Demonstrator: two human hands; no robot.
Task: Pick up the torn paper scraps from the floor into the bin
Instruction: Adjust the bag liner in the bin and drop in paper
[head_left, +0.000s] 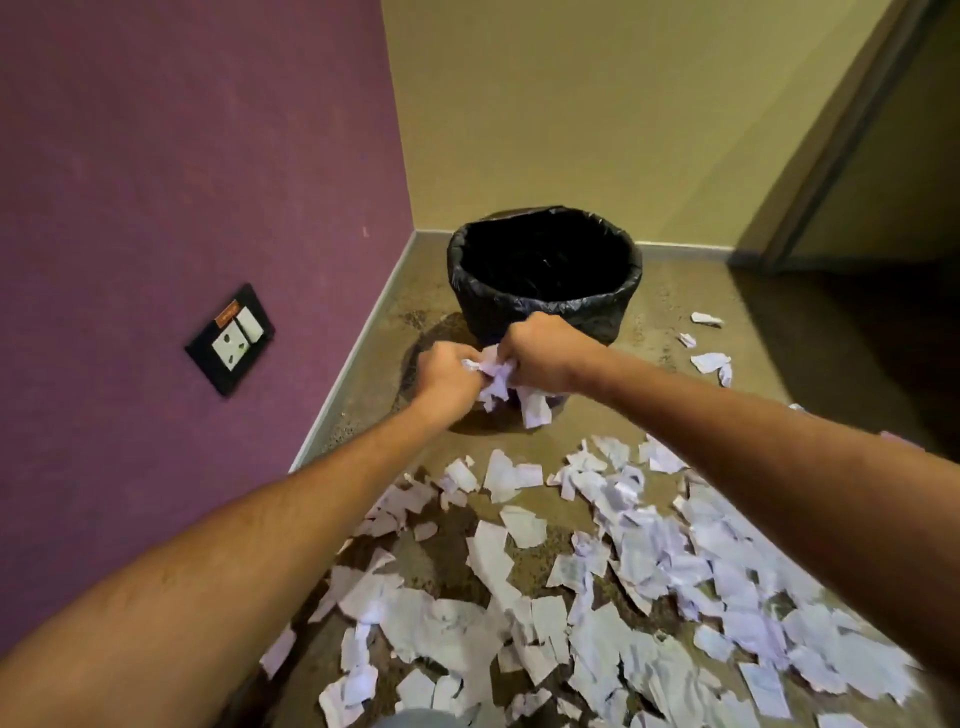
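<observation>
Left hand (445, 376) and right hand (540, 353) clutch a wad of scraps (501, 382) near bin (543, 270); light, limp, probably shed-prone: cup underneath.

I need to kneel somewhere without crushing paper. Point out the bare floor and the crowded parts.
Bare floor runs along the purple wall's skirting left of the bin, and right of the bin toward the doorway, past a few stray scraps. The paper scraps crowd the floor under both arms.
</observation>
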